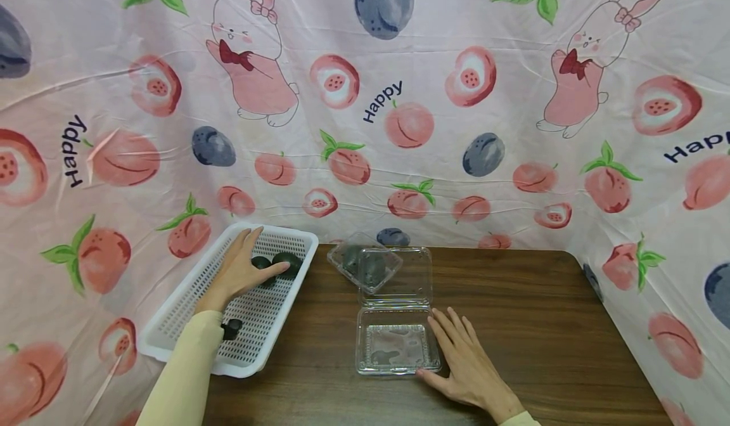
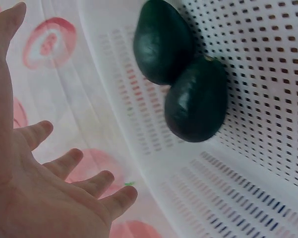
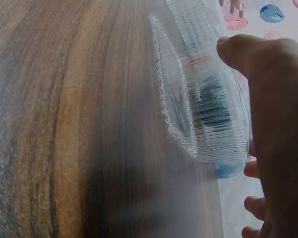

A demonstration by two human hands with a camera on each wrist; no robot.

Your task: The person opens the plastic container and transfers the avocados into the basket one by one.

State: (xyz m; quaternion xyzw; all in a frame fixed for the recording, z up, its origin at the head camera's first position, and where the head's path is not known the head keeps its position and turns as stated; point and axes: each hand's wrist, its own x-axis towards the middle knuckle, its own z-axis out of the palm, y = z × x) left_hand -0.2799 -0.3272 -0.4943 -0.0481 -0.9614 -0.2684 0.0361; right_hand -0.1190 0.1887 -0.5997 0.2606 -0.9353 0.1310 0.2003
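My left hand (image 1: 236,271) reaches over a white perforated basket (image 1: 283,309), fingers spread and thumb stretched across two dark green avocados (image 1: 288,264). In the left wrist view the same avocados (image 2: 198,101) lie side by side against the basket wall, apart from my straight, empty fingers. An unlidded clear plastic clamshell box (image 1: 396,370) sits on the table, its lid tipped back and nothing inside its base. Beside its right edge rests my right hand (image 1: 470,362), fingers extended and touching the rim. The right wrist view shows my thumb (image 3: 238,52) along the box's side.
Behind the raised lid stands another clear box (image 1: 336,255) with dark avocados (image 1: 373,271) in it. A small black object (image 1: 232,329) shows in the basket beside my left wrist. Fruit-patterned cloth (image 1: 433,179) hangs around the wooden table (image 1: 536,324).
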